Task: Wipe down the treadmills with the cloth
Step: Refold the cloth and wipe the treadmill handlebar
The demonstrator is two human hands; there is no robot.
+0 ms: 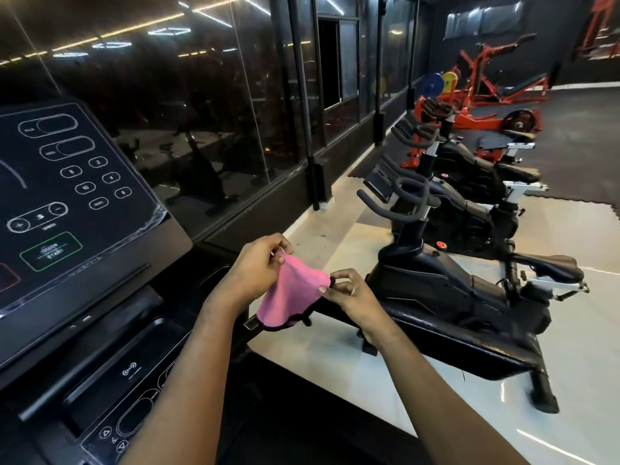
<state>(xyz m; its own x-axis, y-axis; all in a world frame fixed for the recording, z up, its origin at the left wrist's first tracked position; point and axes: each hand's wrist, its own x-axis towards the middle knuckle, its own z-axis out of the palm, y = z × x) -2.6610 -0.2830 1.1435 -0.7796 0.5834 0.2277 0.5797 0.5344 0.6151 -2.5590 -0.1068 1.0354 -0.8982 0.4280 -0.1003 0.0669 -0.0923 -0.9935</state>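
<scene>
- Nearest bike [453,290]: black exercise bike with a dark saddle, standing on pale tiles.
- Middle bike [469,213] and farthest bike [469,159]: same type, in a row behind it.
- Glass wall [201,112]: dark, reflecting light strips [134,30] and bike outlines.
- Weight machine [486,92]: red frame, beyond the bikes, with a blue plate [432,83] and a yellow plate [450,78].
- Floor [335,229]: glossy pale tiles, with dark rubber matting [577,146] farther off.

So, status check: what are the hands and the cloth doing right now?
Left hand pinches pink cloth at top corner; right hand pinches its right edge. Cloth held up, not on treadmill console. Nothing blocks the way.
</scene>
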